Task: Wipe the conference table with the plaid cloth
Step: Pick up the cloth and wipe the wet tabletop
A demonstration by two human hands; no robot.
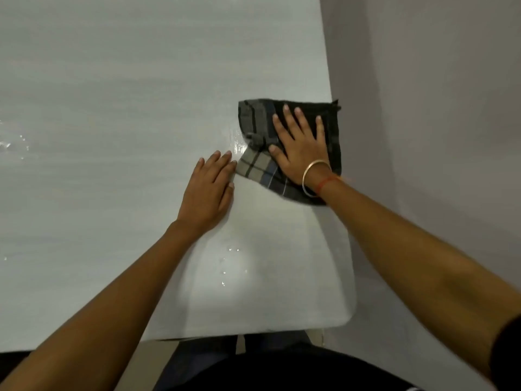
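Note:
The plaid cloth (pixel 255 119), dark with grey, beige and blue checks, lies crumpled on the pale conference table (pixel 112 108) close to its right edge. My right hand (pixel 300 146), wearing a gold bangle and a red thread at the wrist, presses flat on the cloth with spread straight fingers. My left hand (pixel 210 190) rests flat on the bare table just left of the cloth, its fingertips touching the cloth's lower left corner.
Wet shiny streaks (pixel 238 146) lie left of the cloth, with droplets (pixel 225 266) nearer to me and more at the far left (pixel 11 143). The table's right edge borders a grey floor (pixel 423 108). Its rounded near corner (pixel 346 314) is close to my body.

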